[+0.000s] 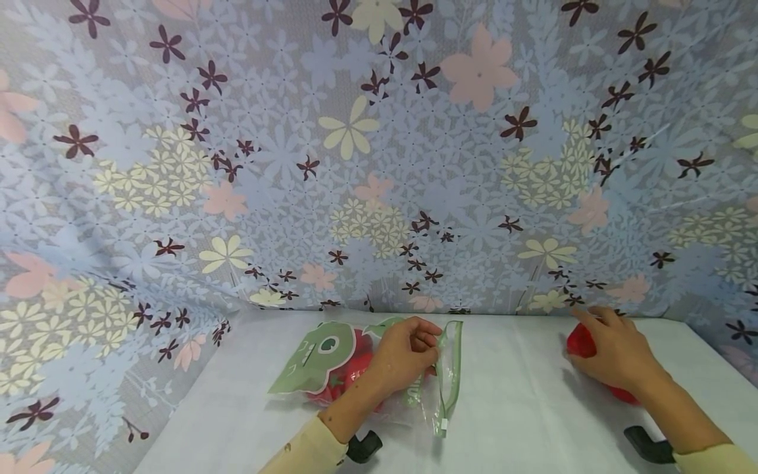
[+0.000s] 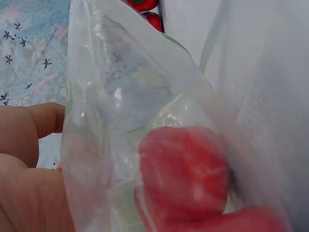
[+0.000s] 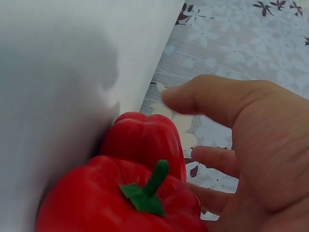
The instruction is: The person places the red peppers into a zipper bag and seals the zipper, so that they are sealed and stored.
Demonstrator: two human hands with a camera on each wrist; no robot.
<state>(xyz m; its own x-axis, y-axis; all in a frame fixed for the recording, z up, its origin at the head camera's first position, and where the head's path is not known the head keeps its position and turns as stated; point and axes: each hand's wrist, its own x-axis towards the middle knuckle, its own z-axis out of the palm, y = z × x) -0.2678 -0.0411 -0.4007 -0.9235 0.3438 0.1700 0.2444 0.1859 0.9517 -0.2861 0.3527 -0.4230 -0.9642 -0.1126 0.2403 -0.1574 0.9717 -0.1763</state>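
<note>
A clear zip bag [image 1: 441, 395] with a green cartoon print lies on the white table, with red bell peppers [image 1: 358, 368] showing through its film. My left hand [image 1: 403, 352] pinches the bag near its zip edge. Through the film in the left wrist view, red peppers [image 2: 186, 174] sit close up. Over on the right, two more red bell peppers lie on the table: a near one [image 3: 111, 198] with a green stem and a far one [image 3: 145, 135]. Beside them, my right hand [image 1: 618, 352] has its fingers spread along one side, the thumb apart from the far pepper.
A white cloth covers the table [image 1: 509, 395]. Behind it and at the left hangs a flowered fabric [image 1: 379, 164] that meets the table's back edge. Black curved pieces [image 1: 648, 446] show beside both wrists.
</note>
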